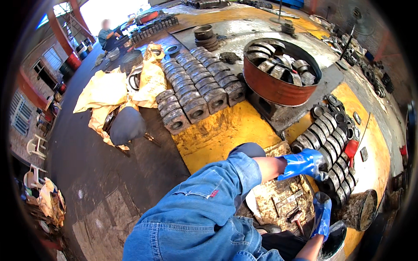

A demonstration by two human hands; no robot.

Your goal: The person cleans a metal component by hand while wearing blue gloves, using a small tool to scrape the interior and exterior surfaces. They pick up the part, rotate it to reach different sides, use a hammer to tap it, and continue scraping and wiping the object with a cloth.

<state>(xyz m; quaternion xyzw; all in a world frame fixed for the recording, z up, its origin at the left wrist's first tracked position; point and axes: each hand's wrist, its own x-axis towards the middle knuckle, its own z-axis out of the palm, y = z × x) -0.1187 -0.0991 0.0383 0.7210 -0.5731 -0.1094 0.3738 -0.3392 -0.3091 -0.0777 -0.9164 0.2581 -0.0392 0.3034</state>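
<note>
Both my hands wear blue rubber gloves with blackened fingers. My left hand (pixel 303 165) reaches across to the near end of the rows of dark, greasy metal rings (pixel 327 141) at the right. Its fingers curl against a ring there. Lower down, my right hand (pixel 321 213) is bent toward the same row end, its fingers closed on the ring's lower side. The fingertips are partly lost against the dark metal. Below the hands, a hammer (pixel 297 219) lies on a stained board (pixel 278 195). A dark bucket (pixel 334 239) stands by my right wrist.
A large rust-red round tub (pixel 278 89) holds several metal rings. Long rows of rings (pixel 200 93) lie on a yellow sheet (pixel 226 135). A dirty bucket (pixel 360 211), a red-handled tool (pixel 351 150) and a padded stool (pixel 127 125) are nearby. Another person (pixel 106 35) sits far left.
</note>
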